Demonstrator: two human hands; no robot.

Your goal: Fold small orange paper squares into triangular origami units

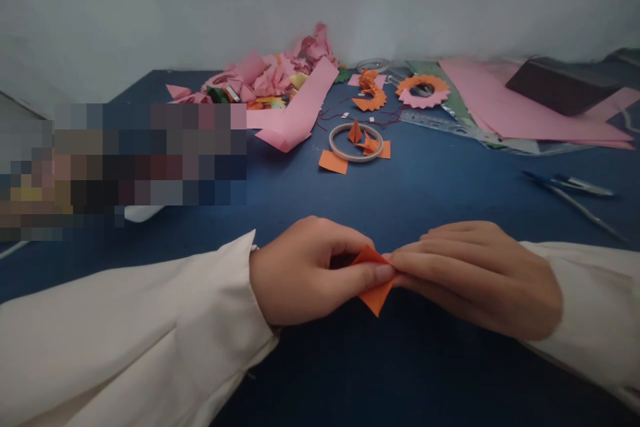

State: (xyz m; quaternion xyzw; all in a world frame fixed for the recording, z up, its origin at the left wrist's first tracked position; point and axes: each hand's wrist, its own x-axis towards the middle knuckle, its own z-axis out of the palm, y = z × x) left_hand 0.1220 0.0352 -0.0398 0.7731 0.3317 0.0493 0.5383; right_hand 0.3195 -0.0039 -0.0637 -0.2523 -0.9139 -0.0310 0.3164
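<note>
Between my two hands, above the near part of the blue table, is a small piece of orange paper with one corner pointing down toward me. My left hand pinches it, thumb on top and fingers behind. From the other side my right hand grips the paper's right corner with its fingertips. Beyond the hands lies a tape ring with small folded orange pieces inside it. A flat orange paper square sits partly under the ring's near left edge.
A heap of crumpled pink paper lies at the back left, with a long pink strip before it. Toward the back stands an orange and pink paper ring. Pink sheets, a dark box and pens are at right.
</note>
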